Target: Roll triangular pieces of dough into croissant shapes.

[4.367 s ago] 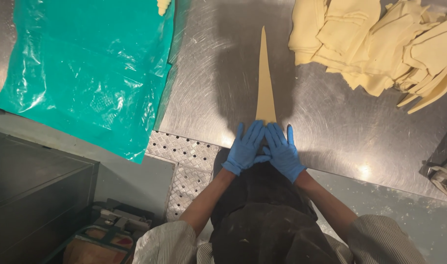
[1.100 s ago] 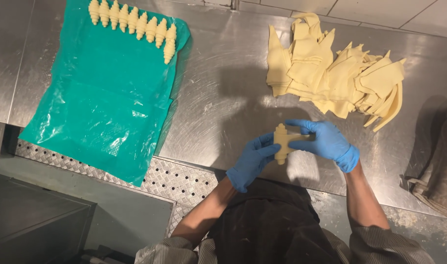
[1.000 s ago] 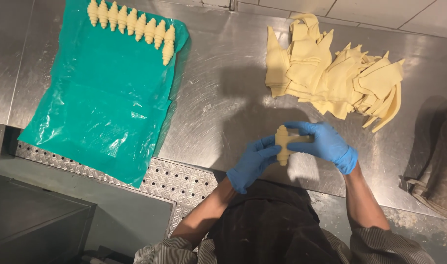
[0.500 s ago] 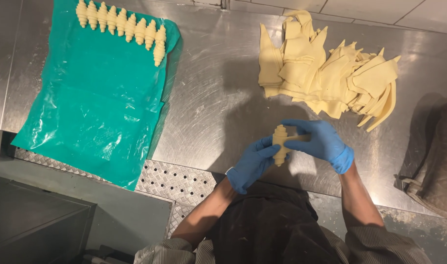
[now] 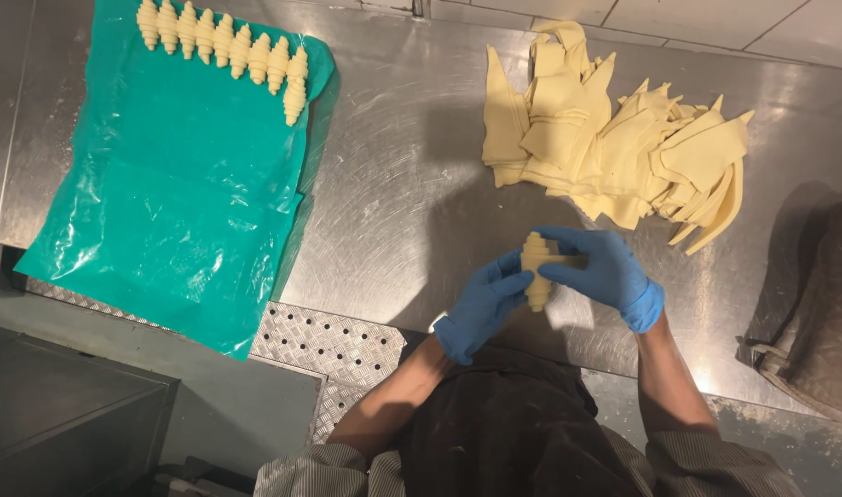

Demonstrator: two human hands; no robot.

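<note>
We see the left hand [image 5: 481,311] and right hand [image 5: 603,271] both gripping a rolled croissant [image 5: 537,269] above the scuffed steel worktop [image 5: 393,202], just below the dough pile [image 5: 614,147]; green sheet [image 5: 173,175] well left.

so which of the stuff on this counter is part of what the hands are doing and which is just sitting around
In use:
- rolled dough piece, held by left hand and right hand
- pile of cut dough triangles
- row of rolled pieces on green plastic sheet

Lying about:
- dark cloth at the right edge
- steel counter
</note>
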